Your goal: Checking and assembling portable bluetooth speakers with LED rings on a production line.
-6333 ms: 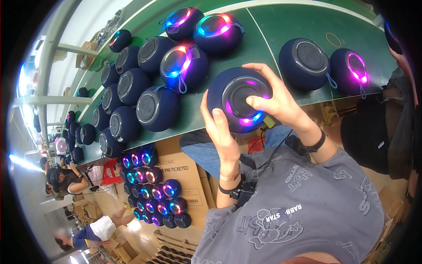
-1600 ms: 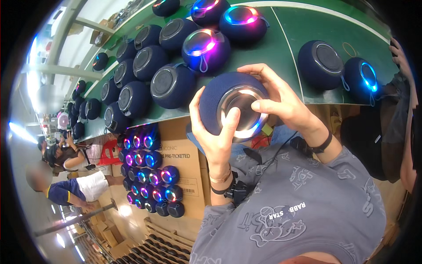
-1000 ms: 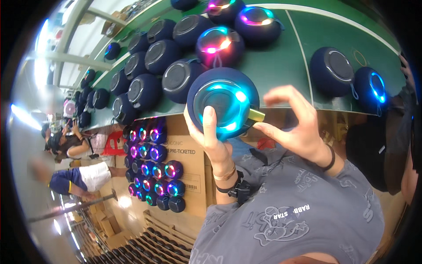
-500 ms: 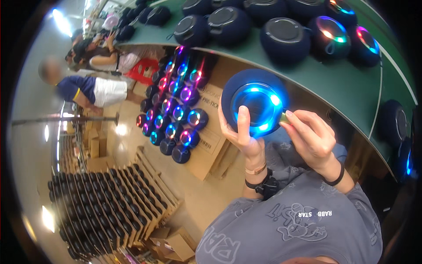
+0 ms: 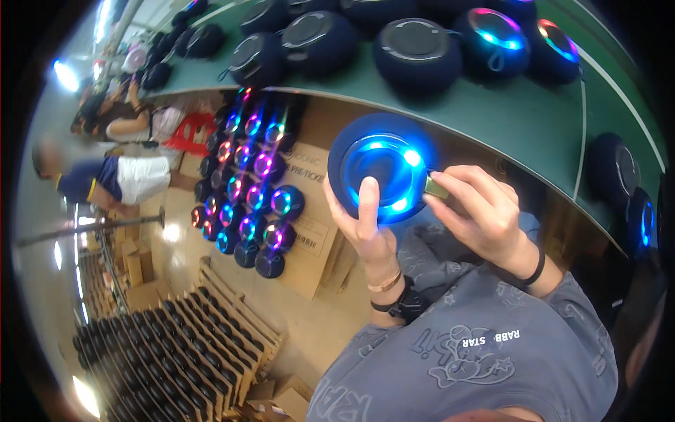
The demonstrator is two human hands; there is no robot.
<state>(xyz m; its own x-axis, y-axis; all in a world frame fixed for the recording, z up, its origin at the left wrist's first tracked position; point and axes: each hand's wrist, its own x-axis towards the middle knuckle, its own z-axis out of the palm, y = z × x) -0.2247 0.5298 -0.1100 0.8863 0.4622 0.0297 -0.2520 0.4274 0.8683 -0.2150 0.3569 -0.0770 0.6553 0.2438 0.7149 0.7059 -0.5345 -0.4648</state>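
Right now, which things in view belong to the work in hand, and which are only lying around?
In hand:
lit round speaker, held by left hand
yellow-green tab, held by right hand

Lying about, untouched:
other speakers on green table
open cardboard box

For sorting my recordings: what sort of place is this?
Probably a factory workshop: round navy speakers stand on a green workbench, ring-lit ones cluster beside it, and a wooden rack holds rows of dark pieces.

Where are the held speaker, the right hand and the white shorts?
Held speaker (image 5: 386,162), head view: its lit face.
Right hand (image 5: 486,215), head view: its back.
White shorts (image 5: 143,181), head view: middle of the cloth.
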